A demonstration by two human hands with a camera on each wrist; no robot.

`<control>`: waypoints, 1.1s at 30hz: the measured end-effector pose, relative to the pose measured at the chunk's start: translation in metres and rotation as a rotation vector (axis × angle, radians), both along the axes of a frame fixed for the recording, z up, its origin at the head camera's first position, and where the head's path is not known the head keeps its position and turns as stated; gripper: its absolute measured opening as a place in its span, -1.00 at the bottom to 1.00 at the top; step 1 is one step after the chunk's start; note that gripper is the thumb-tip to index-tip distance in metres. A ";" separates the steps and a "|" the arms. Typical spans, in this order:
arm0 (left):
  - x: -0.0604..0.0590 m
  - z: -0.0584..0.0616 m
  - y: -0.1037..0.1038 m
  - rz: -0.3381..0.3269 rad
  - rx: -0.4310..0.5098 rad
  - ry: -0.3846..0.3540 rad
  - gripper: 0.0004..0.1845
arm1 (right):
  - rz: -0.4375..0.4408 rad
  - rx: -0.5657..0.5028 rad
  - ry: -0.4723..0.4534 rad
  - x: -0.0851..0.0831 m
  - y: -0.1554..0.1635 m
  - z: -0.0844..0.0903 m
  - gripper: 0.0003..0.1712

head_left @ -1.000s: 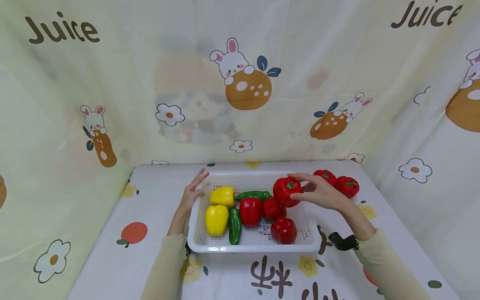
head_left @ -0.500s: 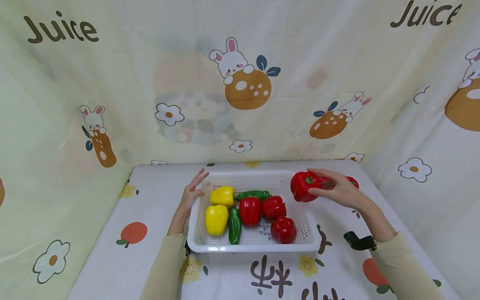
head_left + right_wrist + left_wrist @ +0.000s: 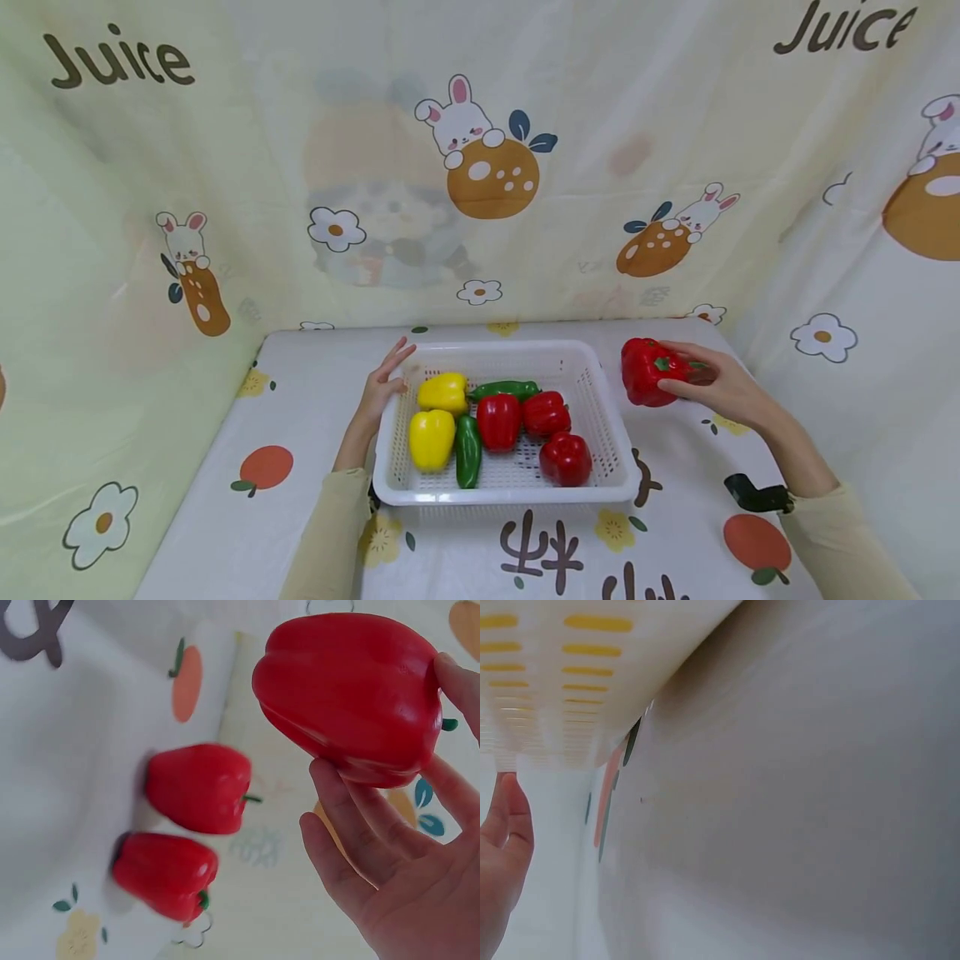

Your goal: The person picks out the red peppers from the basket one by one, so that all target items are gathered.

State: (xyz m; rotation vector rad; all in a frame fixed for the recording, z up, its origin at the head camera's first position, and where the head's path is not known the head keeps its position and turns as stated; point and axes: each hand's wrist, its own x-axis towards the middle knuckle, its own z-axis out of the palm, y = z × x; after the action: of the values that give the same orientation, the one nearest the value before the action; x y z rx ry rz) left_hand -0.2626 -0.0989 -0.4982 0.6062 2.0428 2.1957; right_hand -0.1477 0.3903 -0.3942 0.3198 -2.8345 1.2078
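**Red pepper held up beside the basket**

The right hand (image 3: pixel 720 387) has a red pepper (image 3: pixel 651 372) in it. The fingers and thumb curl round the pepper and hold it from the side. The wrist view shows the fingers (image 3: pixel 360 825) under the pepper (image 3: pixel 349 694), with its green stem by the palm.

The pepper is up in the air, not on the counter (image 3: pixel 300 400). It is outside the white basket (image 3: pixel 502 496), at about 2 o'clock from it. In the wrist view, two peppers (image 3: pixel 199 787) lie on the counter below it, close to each other. The held pepper is not touching them.

The left hand (image 3: pixel 382 387) holds nothing. Its fingers are straight and rest on the basket's rim at about 10 o'clock. It looks like it is keeping the basket in place.

In the basket there are yellow peppers (image 3: pixel 442 392) at 9 o'clock, green peppers (image 3: pixel 468 450) next to them, and three reds (image 3: pixel 517 421) from the middle to 5 o'clock.

I think this is the carrying step: the pepper is clear of the basket and close to the two on the counter, but not put down yet. Putting it down would need a bare spot next to those two. It would need a slow drop, so it does not knock them and they do not roll. The fingers should only let go when the pepper sits on the counter.
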 end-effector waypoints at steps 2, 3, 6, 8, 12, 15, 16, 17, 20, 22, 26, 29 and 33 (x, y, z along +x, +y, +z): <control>0.000 0.000 -0.001 0.002 0.005 0.001 -0.37 | -0.020 0.014 -0.001 0.001 0.004 -0.004 -0.26; 0.000 0.000 -0.001 0.004 0.011 0.000 -0.37 | -0.030 0.023 -0.003 0.002 0.006 -0.006 -0.26; 0.000 0.000 -0.001 0.010 0.021 0.006 -0.37 | -0.065 0.047 -0.025 0.001 0.012 -0.017 -0.24; 0.000 0.000 -0.001 0.009 0.022 0.014 -0.38 | -0.084 0.060 -0.043 0.000 0.015 -0.025 -0.20; 0.000 -0.001 -0.001 -0.005 0.019 0.011 -0.38 | -0.107 0.084 -0.084 0.000 0.019 -0.040 -0.13; -0.001 -0.002 -0.001 -0.009 0.016 0.005 -0.39 | -0.115 0.094 -0.095 -0.001 0.023 -0.050 -0.12; -0.001 -0.002 -0.001 -0.008 0.015 0.007 -0.39 | -0.114 0.094 -0.093 -0.001 0.024 -0.053 -0.13; -0.001 -0.002 0.000 -0.006 0.014 0.010 -0.39 | -0.114 0.092 -0.090 -0.001 0.025 -0.055 -0.14; -0.002 -0.002 0.000 -0.003 0.011 0.015 -0.39 | -0.122 0.099 -0.088 -0.002 0.028 -0.061 -0.17; -0.002 -0.002 0.000 -0.004 0.014 0.012 -0.39 | -0.128 0.100 -0.099 -0.002 0.030 -0.065 -0.17; -0.002 -0.001 0.001 0.000 0.002 0.003 -0.39 | -0.138 0.098 -0.123 -0.003 0.033 -0.072 -0.16; -0.002 -0.001 0.001 0.001 0.002 0.002 -0.38 | -0.134 0.084 -0.141 -0.004 0.034 -0.076 -0.16; -0.002 -0.002 0.001 -0.004 0.022 -0.002 -0.39 | -0.132 0.076 -0.169 -0.004 0.032 -0.079 -0.13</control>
State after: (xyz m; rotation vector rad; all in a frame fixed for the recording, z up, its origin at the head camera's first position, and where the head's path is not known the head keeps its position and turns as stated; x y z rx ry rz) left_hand -0.2642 -0.0977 -0.5001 0.6103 2.0170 2.2184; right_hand -0.1519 0.4226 -0.4732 0.0332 -2.9935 1.1557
